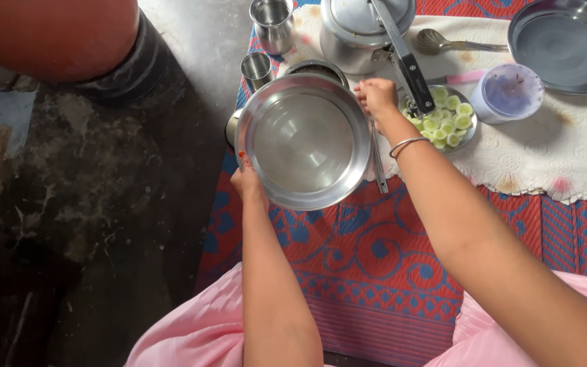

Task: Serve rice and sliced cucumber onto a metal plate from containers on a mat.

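Left hand [248, 182] grips the near-left rim of a round, shiny steel plate [305, 141], fingers pinching the edge, thumb on top. The plate is held tilted above the red-and-blue patterned floor mat [368, 251], inner face toward the camera. Right hand [377, 96] sits at the plate's far-right rim, fingers curled together; can't tell whether they pinch the rim or something behind it. A thin metal bangle [407, 145] is on the right wrist.

Just right of that hand: a small steel dish of pale green cut vegetable rounds [451, 119], on a white cloth [565, 156]. A steel pressure cooker with long black handle [365, 30] stands behind the plate. Two steel tumblers [272, 24] are at its left, a steel spoon [443, 43] and a large steel tray [565, 44] at right, and a lidded plastic tub [509, 92] is near the dish.
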